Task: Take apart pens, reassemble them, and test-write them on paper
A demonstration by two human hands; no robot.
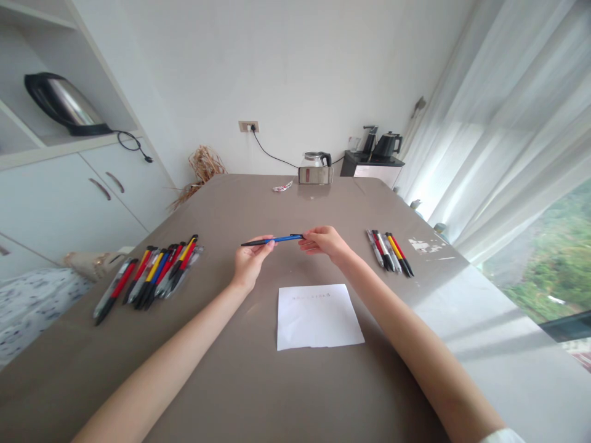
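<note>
The blue pen [281, 239] is between the two hands, nearly flat. The left hand [249, 261] pinches it near its black front part. The right hand [327, 241] has its fingers closed on the other end. To do this well, I think the left hand should hold firmly so the pen can't slip, and the right should be gentle. Nearer the body than the hands lies white paper [318, 320]. Many pens [159, 271] lie left of the left hand; fewer pens [384, 252] lie right of the right.
</note>
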